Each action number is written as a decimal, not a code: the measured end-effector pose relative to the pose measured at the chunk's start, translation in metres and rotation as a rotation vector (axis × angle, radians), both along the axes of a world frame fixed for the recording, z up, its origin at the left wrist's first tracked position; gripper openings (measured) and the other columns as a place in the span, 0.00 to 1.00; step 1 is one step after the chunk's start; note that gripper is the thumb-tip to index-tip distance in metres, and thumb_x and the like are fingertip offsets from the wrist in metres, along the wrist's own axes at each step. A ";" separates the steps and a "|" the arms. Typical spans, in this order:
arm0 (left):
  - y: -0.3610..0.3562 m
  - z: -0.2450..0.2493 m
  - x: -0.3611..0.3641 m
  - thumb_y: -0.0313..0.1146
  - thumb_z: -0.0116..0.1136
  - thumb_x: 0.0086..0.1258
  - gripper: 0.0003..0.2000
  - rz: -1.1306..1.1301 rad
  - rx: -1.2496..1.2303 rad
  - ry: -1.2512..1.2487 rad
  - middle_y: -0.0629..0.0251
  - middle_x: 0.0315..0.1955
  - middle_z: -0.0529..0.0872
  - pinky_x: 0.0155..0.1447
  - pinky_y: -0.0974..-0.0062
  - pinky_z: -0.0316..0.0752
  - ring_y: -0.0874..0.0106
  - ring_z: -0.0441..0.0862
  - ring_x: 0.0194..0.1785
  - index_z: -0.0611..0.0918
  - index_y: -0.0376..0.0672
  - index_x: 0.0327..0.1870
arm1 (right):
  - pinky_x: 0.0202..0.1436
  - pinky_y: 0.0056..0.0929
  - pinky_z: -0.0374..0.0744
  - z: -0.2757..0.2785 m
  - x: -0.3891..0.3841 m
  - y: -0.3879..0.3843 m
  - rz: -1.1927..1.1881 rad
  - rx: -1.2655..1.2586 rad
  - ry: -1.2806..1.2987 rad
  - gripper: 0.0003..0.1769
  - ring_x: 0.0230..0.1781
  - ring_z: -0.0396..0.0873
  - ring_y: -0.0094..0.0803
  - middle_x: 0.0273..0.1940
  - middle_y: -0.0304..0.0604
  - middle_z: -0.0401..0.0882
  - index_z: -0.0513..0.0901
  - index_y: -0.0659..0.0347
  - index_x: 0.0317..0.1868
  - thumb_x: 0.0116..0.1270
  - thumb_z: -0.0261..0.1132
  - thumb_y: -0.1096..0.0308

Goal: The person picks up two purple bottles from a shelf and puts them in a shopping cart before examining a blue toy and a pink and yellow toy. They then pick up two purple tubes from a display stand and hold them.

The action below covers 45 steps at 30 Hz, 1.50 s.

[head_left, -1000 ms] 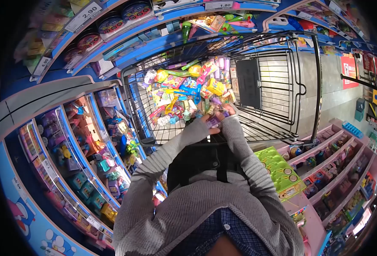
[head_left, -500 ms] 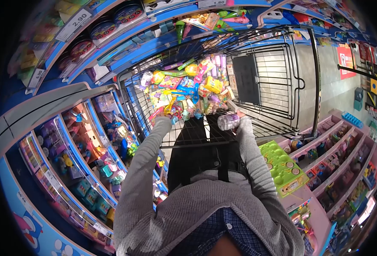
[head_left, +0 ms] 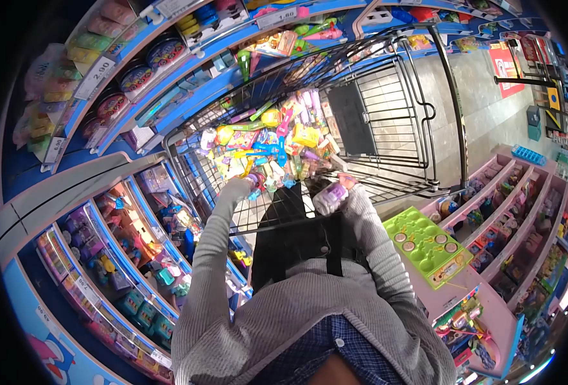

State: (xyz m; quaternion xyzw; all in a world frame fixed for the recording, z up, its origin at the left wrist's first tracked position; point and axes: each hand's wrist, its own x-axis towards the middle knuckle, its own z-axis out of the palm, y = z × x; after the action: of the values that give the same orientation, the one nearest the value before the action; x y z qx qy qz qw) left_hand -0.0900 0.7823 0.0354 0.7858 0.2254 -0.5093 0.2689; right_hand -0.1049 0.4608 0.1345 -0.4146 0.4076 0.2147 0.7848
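Note:
My right hand (head_left: pixel 348 181) is closed around a clear plastic jar (head_left: pixel 331 199) with purple on it, tilted at the near side of the wire shopping cart (head_left: pixel 458 128). My left hand (head_left: pixel 240 185) is at the cart's near left, its fingers partly hidden and curled at a small round red-and-purple item (head_left: pixel 256 183) whose kind I cannot make out. Beyond both hands lies a heap of colourful packaged sweets and toys (head_left: pixel 277 138) in the cart. Among them are a blue plastic toy (head_left: pixel 280 151) and a yellow packet (head_left: pixel 306 135).
Shelves with price tags (head_left: pixel 96 78) curve along the back and left. A lime-green moulded tray (head_left: pixel 425 244) rests on a pink display unit (head_left: pixel 447 301) at my right. The grey tiled floor (head_left: pixel 483 122) shows beyond the cart. A dark panel (head_left: pixel 351 119) hangs inside the cart.
The view has shifted, so cart and shelves appear slightly leftward. My right hand has tipped the jar and brought it inward. At my left hand, the round item now shows close against the fingers.

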 end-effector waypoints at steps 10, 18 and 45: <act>-0.113 0.155 0.035 0.26 0.49 0.50 0.27 0.747 -1.392 -0.008 0.57 0.37 0.77 0.40 0.65 0.75 0.64 0.78 0.36 0.62 0.41 0.55 | 0.31 0.38 0.76 0.074 0.003 -0.037 -0.119 0.646 -0.028 0.20 0.26 0.74 0.41 0.29 0.47 0.73 0.69 0.60 0.45 0.58 0.55 0.55; -0.274 0.197 -0.027 0.39 0.46 0.62 0.16 0.816 -1.517 0.088 0.58 0.31 0.78 0.29 0.69 0.76 0.66 0.79 0.28 0.69 0.37 0.46 | 0.22 0.23 0.65 0.129 -0.042 -0.127 -0.092 0.479 -0.189 0.21 0.20 0.63 0.28 0.26 0.40 0.68 0.68 0.65 0.43 0.61 0.46 0.54; -0.062 0.247 -0.201 0.57 0.46 0.56 0.30 1.052 -2.149 -0.587 0.49 0.29 0.74 0.31 0.58 0.74 0.51 0.75 0.33 0.64 0.39 0.51 | 0.28 0.27 0.66 0.108 -0.110 -0.070 0.244 1.142 -0.332 0.24 0.23 0.64 0.27 0.31 0.40 0.68 0.64 0.63 0.49 0.60 0.51 0.54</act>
State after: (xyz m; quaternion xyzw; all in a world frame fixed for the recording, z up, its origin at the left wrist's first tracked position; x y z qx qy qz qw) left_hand -0.2910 0.7208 0.2823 0.0636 -0.0880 -0.0697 0.9916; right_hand -0.2152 0.3913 0.2427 0.0001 0.0498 0.4204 0.9060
